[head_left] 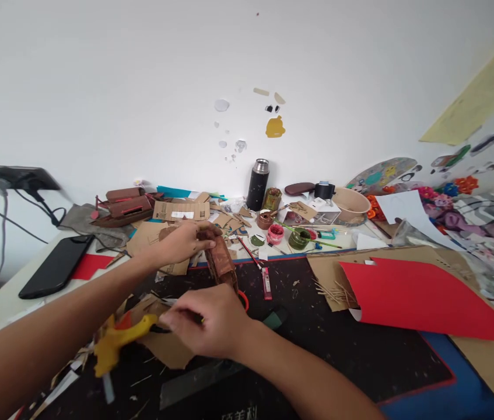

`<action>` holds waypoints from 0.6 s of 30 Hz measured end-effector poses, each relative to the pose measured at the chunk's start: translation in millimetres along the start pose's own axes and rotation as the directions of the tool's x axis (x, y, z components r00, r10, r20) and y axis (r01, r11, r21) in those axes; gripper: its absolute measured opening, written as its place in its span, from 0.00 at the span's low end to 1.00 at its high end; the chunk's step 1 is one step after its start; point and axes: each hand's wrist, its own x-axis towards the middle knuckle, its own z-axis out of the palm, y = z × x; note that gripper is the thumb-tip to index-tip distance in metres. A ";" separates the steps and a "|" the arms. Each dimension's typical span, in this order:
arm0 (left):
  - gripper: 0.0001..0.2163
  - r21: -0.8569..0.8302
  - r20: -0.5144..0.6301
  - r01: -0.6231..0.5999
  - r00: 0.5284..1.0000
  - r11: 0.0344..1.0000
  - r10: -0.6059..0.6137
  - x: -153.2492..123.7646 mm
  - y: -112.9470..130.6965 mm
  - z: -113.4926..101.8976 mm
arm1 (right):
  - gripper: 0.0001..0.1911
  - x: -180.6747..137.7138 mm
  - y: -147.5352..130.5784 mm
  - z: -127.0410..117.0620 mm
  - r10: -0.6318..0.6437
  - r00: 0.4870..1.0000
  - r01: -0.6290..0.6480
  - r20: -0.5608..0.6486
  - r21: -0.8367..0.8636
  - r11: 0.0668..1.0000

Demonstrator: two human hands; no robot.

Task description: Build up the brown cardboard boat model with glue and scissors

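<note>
Though close together, left hand [183, 242] tight around model boat [221, 263], right hand [212, 324] tight on yellow glue gun [118, 343].

Matt brown cardboard model boat [221, 261], glossy black phone [56, 266], smooth red paper sheet [422, 297].

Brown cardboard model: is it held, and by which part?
The left hand grips the brown cardboard model by its far end. The right hand pinches a small dark thing.

Home craft desk — cardboard scraps [181, 210], paint pots [275, 234], cutting mat [317, 326].
</note>
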 end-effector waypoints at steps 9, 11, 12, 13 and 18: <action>0.14 -0.100 0.241 -0.052 0.968 0.994 0.074 7.3 1.9 12.0 | 0.24 6.7 33.5 -46.7 0.366 0.847 -0.170 -0.385 0.455 0.874; 0.13 -0.060 0.243 -0.046 0.968 0.997 0.059 7.1 2.7 16.5 | 0.26 10.1 50.2 -52.0 0.425 0.779 -0.152 -0.461 0.520 0.841; 0.13 -0.052 0.242 -0.041 0.969 0.998 0.052 6.8 2.5 18.1 | 0.27 10.6 59.0 -53.5 0.452 0.744 -0.149 -0.492 0.537 0.831; 0.14 -0.047 0.241 -0.037 0.969 0.998 0.048 6.5 1.9 18.8 | 0.28 10.1 67.5 -54.6 0.474 0.711 -0.146 -0.519 0.550 0.822; 0.18 0.151 0.073 -0.013 0.997 0.989 0.002 6.8 -13.7 0.7 | 0.30 -1.4 92.3 -58.8 0.510 0.662 -0.200 -0.549 0.527 0.826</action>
